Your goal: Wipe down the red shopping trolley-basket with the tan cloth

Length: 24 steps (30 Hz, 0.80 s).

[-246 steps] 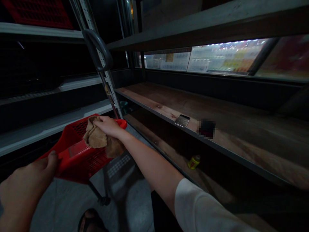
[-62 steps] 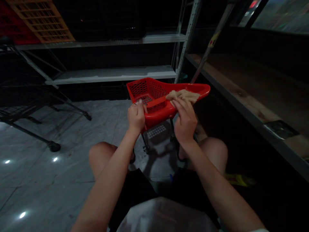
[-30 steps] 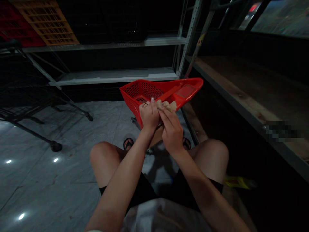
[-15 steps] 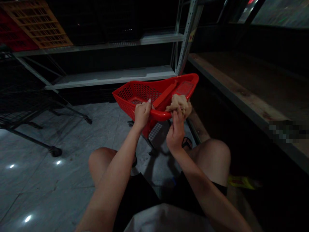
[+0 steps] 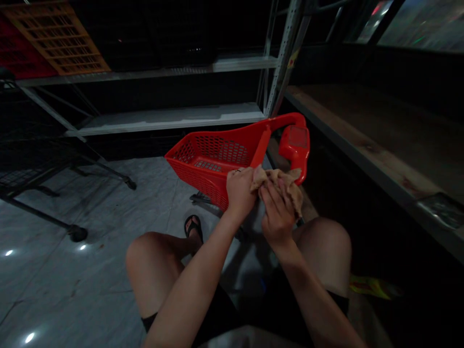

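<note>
Low over the grey marble-tiled floor (image 5: pixel 90 251), the left hand (image 5: pixel 239 191) and right hand (image 5: pixel 277 212) both pinch a crumpled tan cloth (image 5: pixel 281 181) against the near rim of a small red perforated plastic cart (image 5: pixel 224 157). It looks soft, light, easily bunched. Metal shelving (image 5: pixel 174 113) stands beyond, a wooden shelf (image 5: pixel 366 135) right.

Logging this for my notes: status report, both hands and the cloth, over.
Left hand and right hand both grip the tan cloth. Cloth pressed at the red cart basket near rim. Nothing between hands and basket.
</note>
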Tool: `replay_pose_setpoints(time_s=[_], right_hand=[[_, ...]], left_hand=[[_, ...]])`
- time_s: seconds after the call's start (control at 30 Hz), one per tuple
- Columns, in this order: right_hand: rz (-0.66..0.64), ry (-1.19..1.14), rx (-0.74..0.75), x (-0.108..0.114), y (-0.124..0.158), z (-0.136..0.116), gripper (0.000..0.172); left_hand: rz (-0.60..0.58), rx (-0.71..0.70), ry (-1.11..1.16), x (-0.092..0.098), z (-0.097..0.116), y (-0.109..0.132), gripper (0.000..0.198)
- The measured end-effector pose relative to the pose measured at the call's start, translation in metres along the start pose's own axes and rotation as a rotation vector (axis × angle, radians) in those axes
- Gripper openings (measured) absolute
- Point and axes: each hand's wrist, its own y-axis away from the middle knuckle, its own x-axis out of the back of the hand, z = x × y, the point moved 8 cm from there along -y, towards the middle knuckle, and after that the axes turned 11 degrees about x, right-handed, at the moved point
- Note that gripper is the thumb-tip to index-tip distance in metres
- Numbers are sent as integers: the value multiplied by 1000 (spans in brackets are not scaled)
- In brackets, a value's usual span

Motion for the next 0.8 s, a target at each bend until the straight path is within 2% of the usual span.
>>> replay_pose_setpoints(time_s=[0.07,0.13,0.23,0.3,0.4,0.5,0.63,0.8], right_hand=[[-39,7,12,22,-8,22,64],[-66,-32,-57,43,-18,51,58],[-90,-155,-276,62,-33,102,51],[-154,-259,-421,61,-39,133,50],[-302,-413,-500,47,-49,165,53],[-461,-476,-408,27,-64,180,57],[-636,-358,-246,-3,-89,189,57],[-823,-243,-124,-46,-109,207,41]], left_hand=[[-46,-66,-25,-5,15,9,34],[-84,-131,-17,-11,28,18,35],[-104,-197,26,-17,44,28,36],[-101,-192,28,-19,47,31,36],[-93,-166,-5,-19,44,31,37],[-92,-175,-27,-17,40,28,37],[-61,-170,-51,-16,36,26,36],[-20,-163,-29,-15,37,27,33]])
